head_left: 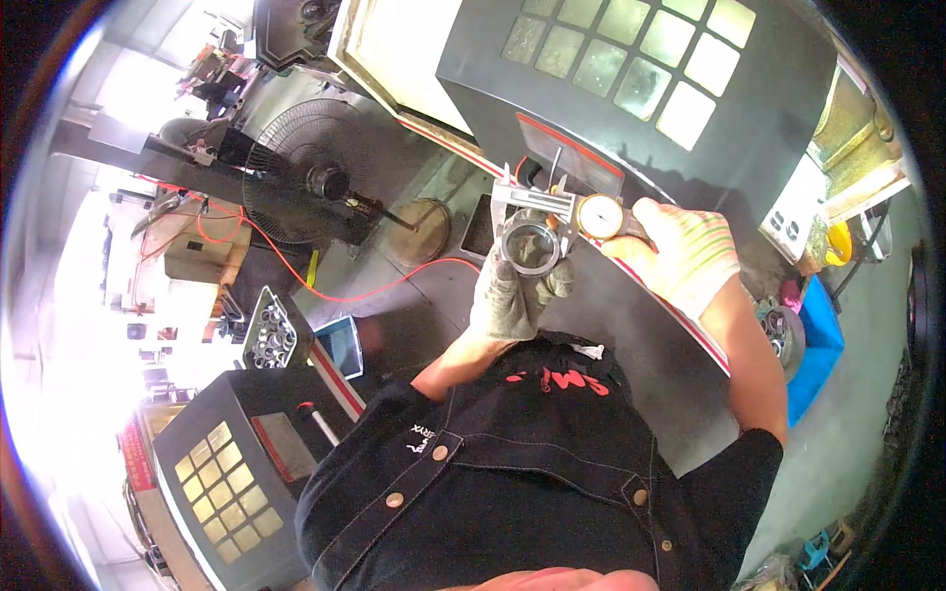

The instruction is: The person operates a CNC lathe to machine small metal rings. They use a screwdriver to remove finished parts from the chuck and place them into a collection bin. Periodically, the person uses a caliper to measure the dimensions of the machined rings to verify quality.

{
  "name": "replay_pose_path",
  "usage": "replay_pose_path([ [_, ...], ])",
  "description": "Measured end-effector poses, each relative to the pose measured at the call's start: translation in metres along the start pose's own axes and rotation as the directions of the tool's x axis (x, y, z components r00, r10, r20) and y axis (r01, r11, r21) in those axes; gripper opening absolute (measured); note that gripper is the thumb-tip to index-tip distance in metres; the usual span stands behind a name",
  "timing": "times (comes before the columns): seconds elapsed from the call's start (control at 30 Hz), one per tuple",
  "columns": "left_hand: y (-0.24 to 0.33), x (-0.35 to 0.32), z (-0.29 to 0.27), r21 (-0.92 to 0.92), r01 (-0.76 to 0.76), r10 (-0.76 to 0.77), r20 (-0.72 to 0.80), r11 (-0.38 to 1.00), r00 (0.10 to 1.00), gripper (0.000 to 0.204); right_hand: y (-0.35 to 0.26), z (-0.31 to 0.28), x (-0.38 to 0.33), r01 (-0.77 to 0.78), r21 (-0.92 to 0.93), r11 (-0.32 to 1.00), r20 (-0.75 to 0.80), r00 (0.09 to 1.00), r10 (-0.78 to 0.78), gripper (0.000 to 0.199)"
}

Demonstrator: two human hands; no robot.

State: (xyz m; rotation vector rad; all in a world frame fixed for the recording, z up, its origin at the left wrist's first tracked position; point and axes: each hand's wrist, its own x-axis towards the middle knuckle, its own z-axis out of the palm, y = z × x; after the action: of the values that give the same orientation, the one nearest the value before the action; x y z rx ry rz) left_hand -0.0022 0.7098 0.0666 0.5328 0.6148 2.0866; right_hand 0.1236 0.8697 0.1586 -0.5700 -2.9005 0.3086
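My left hand [505, 303], in a dirty grey glove, is closed around a dark metal ring [532, 271] and holds it up in front of my chest. A dial caliper [600, 216] with a round white face lies across the top of the ring. Its jaws reach down at the ring's sides; whether both touch the metal I cannot tell. The caliper's right end is gripped by my right hand [685, 251], which wears a pale glove with green and orange stripes.
A dark machine housing with a windowed door [601, 64] stands just beyond my hands. To the left are a pedestal fan [315, 177], an orange hose [345, 298] and a bin of metal rings [274, 335]. A second machine [227, 483] is at lower left, a blue container [816, 345] at right.
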Motion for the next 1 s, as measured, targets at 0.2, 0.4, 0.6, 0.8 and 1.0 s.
replay_pose_path([
  [0.2,0.001,-0.006,0.000,-0.028,-0.017,0.016,-0.019,0.999,1.000,0.061,-0.001,0.002,0.002,0.062,0.021,0.998,-0.013,0.998,-0.061,0.043],
  [0.4,0.000,-0.007,0.004,-0.041,-0.029,0.029,-0.008,0.999,1.000,0.063,0.000,0.000,-0.002,0.062,0.026,0.998,-0.025,0.998,-0.061,0.043],
  [0.6,-0.001,-0.005,-0.001,-0.005,-0.023,0.023,0.037,1.000,0.999,0.068,0.003,0.003,0.000,0.093,0.020,0.995,-0.052,0.994,-0.092,0.043],
  [0.8,0.008,-0.005,-0.001,0.039,-0.066,0.068,-0.040,0.997,0.997,0.074,0.004,0.027,0.018,0.240,0.048,0.970,-0.244,0.944,-0.222,0.043],
  [1.0,0.039,-0.020,0.000,0.019,-0.134,0.135,-0.072,0.991,0.988,0.074,-0.019,0.052,0.043,0.294,0.237,0.926,-0.207,0.947,-0.247,0.044],
])
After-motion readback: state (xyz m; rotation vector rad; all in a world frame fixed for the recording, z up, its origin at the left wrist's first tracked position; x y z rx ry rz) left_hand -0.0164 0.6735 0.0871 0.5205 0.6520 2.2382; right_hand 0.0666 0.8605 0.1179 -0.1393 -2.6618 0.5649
